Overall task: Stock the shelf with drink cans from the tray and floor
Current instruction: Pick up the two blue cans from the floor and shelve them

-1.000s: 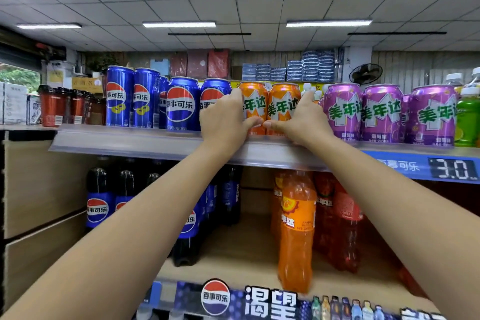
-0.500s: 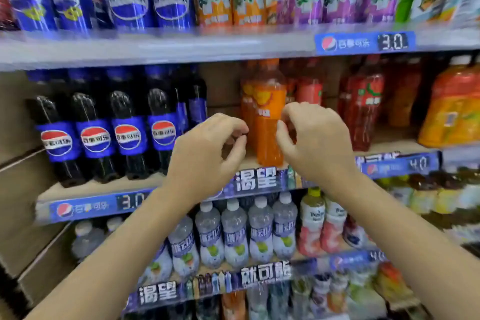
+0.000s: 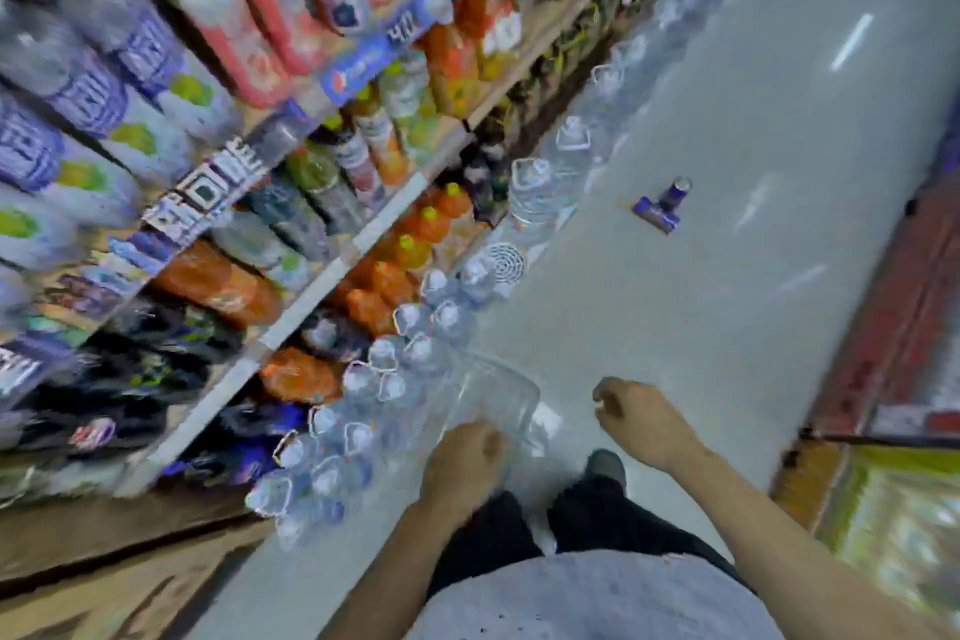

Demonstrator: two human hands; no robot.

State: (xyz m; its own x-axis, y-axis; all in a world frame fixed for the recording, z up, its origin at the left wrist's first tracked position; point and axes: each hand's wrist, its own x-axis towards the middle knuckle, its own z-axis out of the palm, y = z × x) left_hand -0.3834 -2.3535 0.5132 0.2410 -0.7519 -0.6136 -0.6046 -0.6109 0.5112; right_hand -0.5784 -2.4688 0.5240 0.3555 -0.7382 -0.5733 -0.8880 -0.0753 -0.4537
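Between shelf loads, reaching down to restock: left hand [image 3: 462, 465] on clear plastic tray [image 3: 498, 400] on floor [image 3: 727, 327], closure unclear from blur, right hand [image 3: 641, 424] loosely curled, empty; next, purple cans [image 3: 662, 208] farther along aisle.

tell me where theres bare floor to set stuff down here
The open patch is the grey floor between the row of water bottles along the shelf foot and the red display opposite; only a purple can interrupts it. It is crowded by the shelf and around the left hand and right hand.
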